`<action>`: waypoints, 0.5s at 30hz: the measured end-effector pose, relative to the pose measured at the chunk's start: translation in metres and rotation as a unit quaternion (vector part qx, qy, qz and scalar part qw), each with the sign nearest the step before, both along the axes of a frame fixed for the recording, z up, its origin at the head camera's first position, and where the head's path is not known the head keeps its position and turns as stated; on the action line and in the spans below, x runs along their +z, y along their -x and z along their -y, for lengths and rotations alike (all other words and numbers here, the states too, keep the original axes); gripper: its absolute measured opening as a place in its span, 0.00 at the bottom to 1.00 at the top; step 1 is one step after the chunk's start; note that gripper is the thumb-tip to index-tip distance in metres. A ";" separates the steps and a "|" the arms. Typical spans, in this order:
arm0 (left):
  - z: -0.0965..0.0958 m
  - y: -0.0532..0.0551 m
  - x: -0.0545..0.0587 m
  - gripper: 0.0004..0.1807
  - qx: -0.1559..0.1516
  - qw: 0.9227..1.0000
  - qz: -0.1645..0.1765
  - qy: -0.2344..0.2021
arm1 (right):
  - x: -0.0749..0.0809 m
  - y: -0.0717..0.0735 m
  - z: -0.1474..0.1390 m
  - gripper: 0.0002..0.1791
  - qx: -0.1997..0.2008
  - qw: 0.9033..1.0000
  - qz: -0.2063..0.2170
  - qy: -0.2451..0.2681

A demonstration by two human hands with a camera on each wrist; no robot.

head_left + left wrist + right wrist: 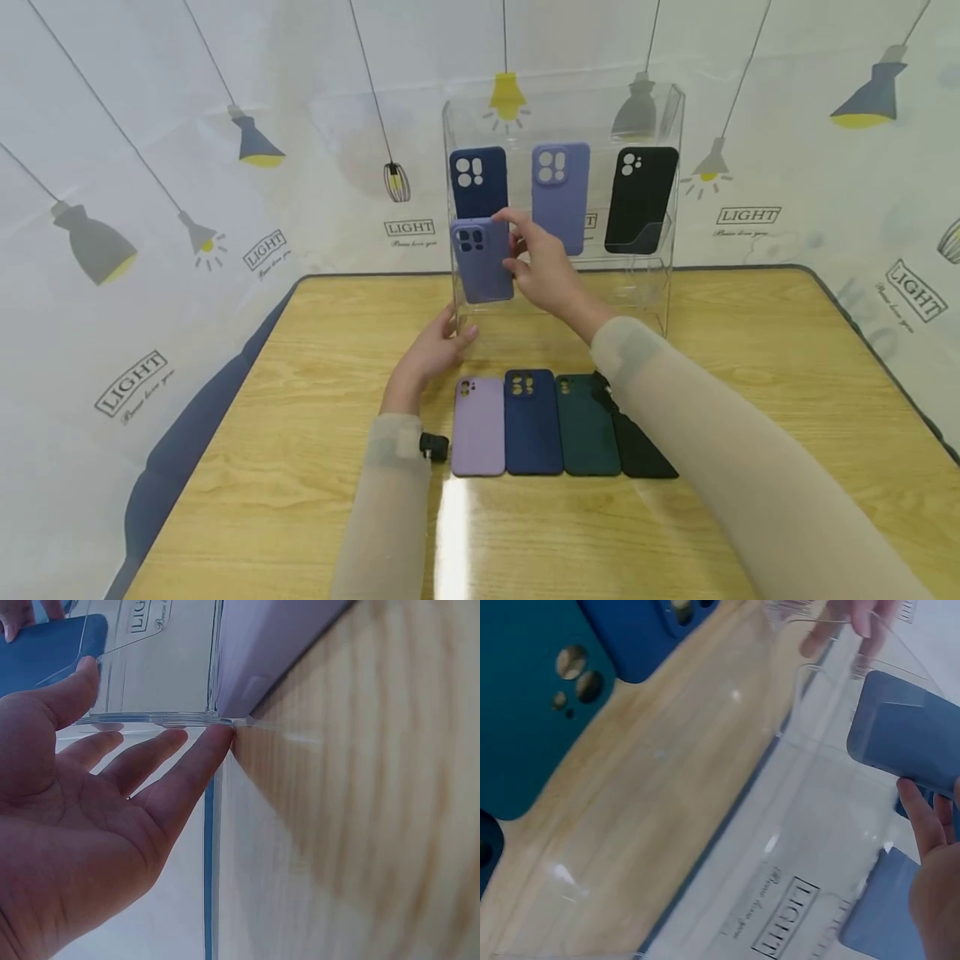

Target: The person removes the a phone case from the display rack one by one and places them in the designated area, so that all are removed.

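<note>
My right hand pinches a periwinkle phone case by its right side, at the lower left of a clear acrylic display stand. In the right wrist view the same phone case shows between the fingers and the stand's clear plastic. My left hand rests against the stand's left side near its base; its fingers are extended along the plastic in the left wrist view. On the stand's upper row are a navy case, another periwinkle case and a black case.
In front of the stand, a lilac case, a navy case, a dark green case and a black case lie side by side on the wooden table. The right sleeve partly covers the black one. A lamp-patterned backdrop stands behind.
</note>
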State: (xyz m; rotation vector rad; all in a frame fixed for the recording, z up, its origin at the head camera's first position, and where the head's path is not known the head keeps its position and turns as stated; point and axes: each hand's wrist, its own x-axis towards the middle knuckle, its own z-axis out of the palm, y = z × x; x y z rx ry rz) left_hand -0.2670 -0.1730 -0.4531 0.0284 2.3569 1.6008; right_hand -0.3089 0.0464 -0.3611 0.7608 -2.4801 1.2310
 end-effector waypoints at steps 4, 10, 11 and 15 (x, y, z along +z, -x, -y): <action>-0.001 0.000 0.003 0.43 -0.001 1.000 0.000 -0.007 | 0.013 -0.004 -0.004 0.35 -0.001 1.000 -0.024 0.008; 0.000 0.001 0.002 0.43 0.000 1.000 0.001 -0.009 | 0.026 -0.017 -0.012 0.33 0.003 0.997 -0.048 0.062; 0.000 0.001 0.002 0.43 0.001 1.000 0.001 -0.008 | 0.026 -0.020 -0.013 0.33 -0.001 0.996 -0.051 0.069; 0.001 0.001 0.000 0.44 -0.003 1.000 0.003 -0.010 | 0.024 -0.030 -0.018 0.34 -0.021 0.993 -0.037 0.115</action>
